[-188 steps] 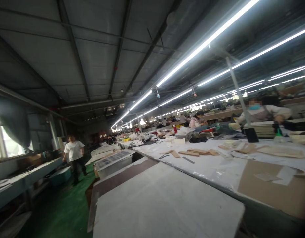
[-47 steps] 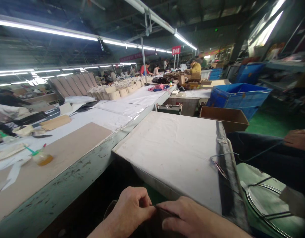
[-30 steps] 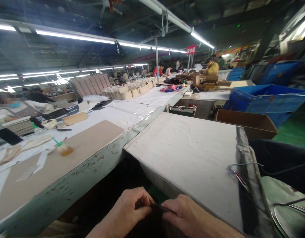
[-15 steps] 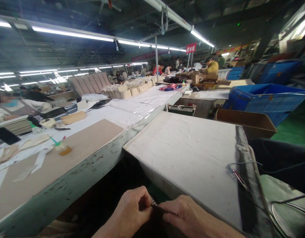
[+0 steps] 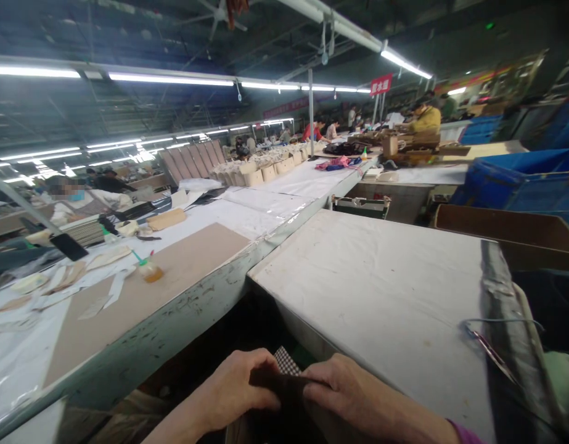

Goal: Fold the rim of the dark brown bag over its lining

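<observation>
Both hands are low in the view, at bottom centre, close together. Left hand (image 5: pixel 240 390): fingers curled over, thumb beneath, gripping a dark piece (image 5: pixel 291 394). Right hand (image 5: pixel 351 390): thumb and forefinger pinching the same piece from the other side; purple cuff (image 5: pixel 462 431) at the wrist. The dark piece spans the gap between the hands, in front of the near edge of the white worktop (image 5: pixel 381 283); its lower part is too dark to make out. Black-and-white checked material (image 5: pixel 286 362) shows just behind it, between the hands; cannot tell whether the two are joined.

On the white worktop, right side: a slender metal tool (image 5: pixel 494 354) lying at the dark strip (image 5: pixel 497 277), a thin blue-grey cord (image 5: pixel 506 320) at its upper end. Type of tool unclear.

Left: long worktop (image 5: pixel 266 213) carrying a flat brown sheet (image 5: pixel 159 293), with a bottle of amber liquid (image 5: pixel 151 272) upright on it. Beyond the long worktop, a masked person (image 5: pixel 87 203) beside a stack of flat pieces (image 5: pixel 83 233).
</observation>
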Motion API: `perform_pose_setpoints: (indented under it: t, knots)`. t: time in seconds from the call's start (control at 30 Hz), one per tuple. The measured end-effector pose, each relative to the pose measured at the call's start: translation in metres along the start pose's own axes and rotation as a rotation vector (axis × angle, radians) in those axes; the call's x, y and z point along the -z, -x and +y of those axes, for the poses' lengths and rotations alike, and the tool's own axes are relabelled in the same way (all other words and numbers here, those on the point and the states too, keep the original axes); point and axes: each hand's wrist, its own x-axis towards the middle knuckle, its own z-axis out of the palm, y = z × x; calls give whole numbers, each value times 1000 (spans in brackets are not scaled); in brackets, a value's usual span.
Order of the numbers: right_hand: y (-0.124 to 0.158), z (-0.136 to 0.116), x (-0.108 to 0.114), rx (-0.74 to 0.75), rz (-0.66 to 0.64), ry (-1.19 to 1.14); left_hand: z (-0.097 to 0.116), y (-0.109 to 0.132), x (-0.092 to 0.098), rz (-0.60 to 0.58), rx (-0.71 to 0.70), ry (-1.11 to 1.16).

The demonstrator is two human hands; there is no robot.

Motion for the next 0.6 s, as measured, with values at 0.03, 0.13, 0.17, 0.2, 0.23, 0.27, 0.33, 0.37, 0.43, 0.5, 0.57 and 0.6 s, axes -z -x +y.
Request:
perform_pose_setpoints:
  t: [0.03,0.13,0.17,0.2,0.23,0.27,0.33,0.37,0.43,0.5,0.57,0.6]
  knots:
    - [0,1,0,-19,-1,-12,-4,-1,0,-3,8,-8]
    - [1,3,0,-45,-20,-40,-14,-7,-4,49,-10,-64]
    - [2,3,0,-41,-22,-44,-15,-9,-7,67,-26,-87]
    - [2,3,0,-36,-20,-44,-17,-12,-9,72,-42,-97]
    - [2,3,0,-31,-18,-43,-17,-14,-10,67,-54,-90]
    - [2,3,0,-29,-19,-41,-18,-15,-11,56,-64,-73]
    - [0,4,-1,-37,-17,-41,-19,-17,-12,44,-66,-46]
    - [-1,6,-1,-40,-22,-46,-21,-18,-13,49,-59,-46]
    - [-3,9,-2,-30,-27,-60,-24,-19,-13,59,-42,-53]
    - [-6,12,-3,-17,-35,-76,-28,-21,-14,65,-23,-58]
    - [-8,14,-4,-12,-50,-96,-31,-22,-15,59,0,-50]
    - [-9,14,-4,-8,-62,-107,-33,-22,-16,58,12,-46]
